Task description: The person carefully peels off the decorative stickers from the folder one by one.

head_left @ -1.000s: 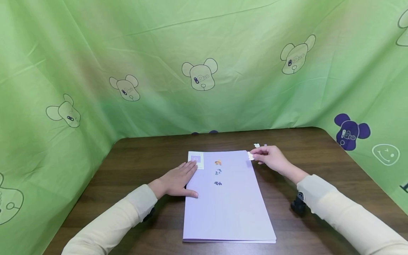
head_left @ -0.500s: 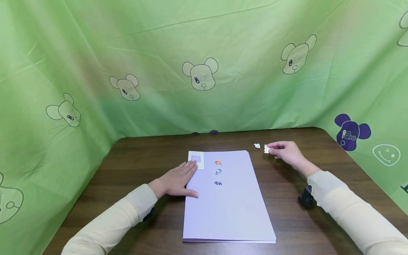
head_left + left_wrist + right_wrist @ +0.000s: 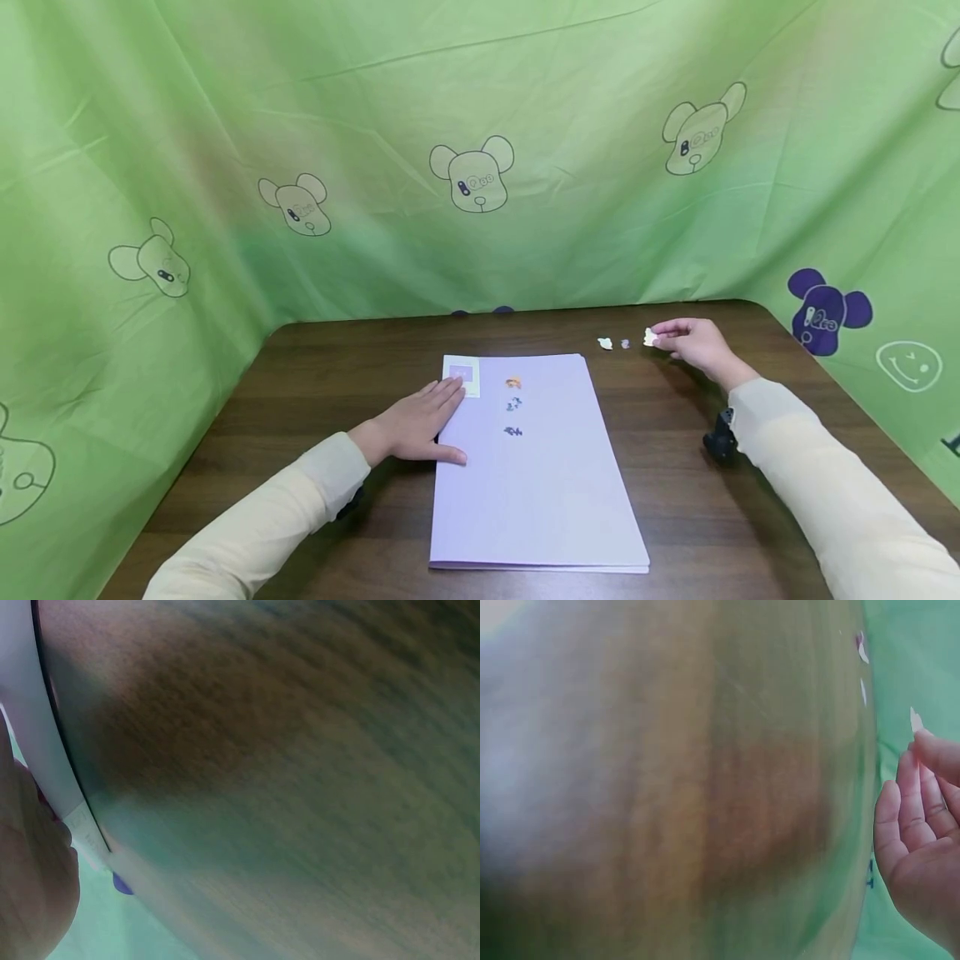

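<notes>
My left hand [image 3: 420, 422] lies flat on the left edge of a pale purple folded cardboard folder [image 3: 555, 500], fingers straight and thumb spread. Three small stickers or printed figures show in a column on its front: an orange one [image 3: 513, 382], a blue-green one [image 3: 513, 404] and a dark purple one [image 3: 513, 432]. Beyond the folder's far right corner, my right hand [image 3: 693, 343] pinches a small white scalloped piece of paper [image 3: 649, 337] between thumb and fingers. In the right wrist view this paper piece [image 3: 916, 720] stands up from the fingertips.
A white scrap [image 3: 604, 342] and a smaller purplish scrap [image 3: 626, 343] lie on the brown wooden table [image 3: 330, 367] left of my right hand. A pale label [image 3: 471, 387] sits at the folder's top left. Green printed cloth [image 3: 375, 267] hangs behind the table.
My right hand has moved right and away from the folder's corner, carrying the white paper piece past the two scraps. My left hand and the folder have stayed in place.
</notes>
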The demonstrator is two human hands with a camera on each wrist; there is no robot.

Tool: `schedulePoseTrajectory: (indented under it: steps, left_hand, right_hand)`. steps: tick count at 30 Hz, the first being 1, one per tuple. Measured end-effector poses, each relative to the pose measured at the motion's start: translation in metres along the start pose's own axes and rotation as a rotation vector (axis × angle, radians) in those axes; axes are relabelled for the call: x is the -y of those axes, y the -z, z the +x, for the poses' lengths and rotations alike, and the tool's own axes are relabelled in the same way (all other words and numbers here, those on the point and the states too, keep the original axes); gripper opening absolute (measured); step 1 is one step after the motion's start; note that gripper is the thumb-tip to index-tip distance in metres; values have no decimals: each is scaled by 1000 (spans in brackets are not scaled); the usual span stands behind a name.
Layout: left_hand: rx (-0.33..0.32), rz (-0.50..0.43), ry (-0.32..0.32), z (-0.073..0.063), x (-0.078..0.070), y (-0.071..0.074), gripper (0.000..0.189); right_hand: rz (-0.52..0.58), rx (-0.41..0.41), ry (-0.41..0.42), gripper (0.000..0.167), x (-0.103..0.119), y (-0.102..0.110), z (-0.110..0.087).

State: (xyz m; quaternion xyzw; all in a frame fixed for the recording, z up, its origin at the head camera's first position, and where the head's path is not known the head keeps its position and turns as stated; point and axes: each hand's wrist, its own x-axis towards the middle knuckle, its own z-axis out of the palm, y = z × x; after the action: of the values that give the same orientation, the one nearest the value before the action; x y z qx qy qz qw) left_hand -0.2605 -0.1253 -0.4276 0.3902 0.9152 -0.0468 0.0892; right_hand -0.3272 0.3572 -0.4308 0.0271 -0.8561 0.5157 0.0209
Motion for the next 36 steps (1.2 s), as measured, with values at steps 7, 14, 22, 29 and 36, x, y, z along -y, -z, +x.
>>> schedulePoseTrajectory:
  steps: [7,14,22,29,36]
  left_hand:
    - [11,5,6,-1,-1,2,111]
    - [25,-14,19,-1,-1,0,112]
    - [21,-4,11,1,-1,0,112]
    - [16,8,11,2,0,-1,112]
    - [14,-2,13,2,1,-1,113]
  right_hand:
    - [-23,29,-21,40,0,1,8]
    - [-65,51,-9,37,-5,-1,13]
    - [-122,41,-13,35,-9,0,15]
    - [-178,31,-8,33,-11,-1,15]
    - [-226,23,4,32,-12,-2,17]
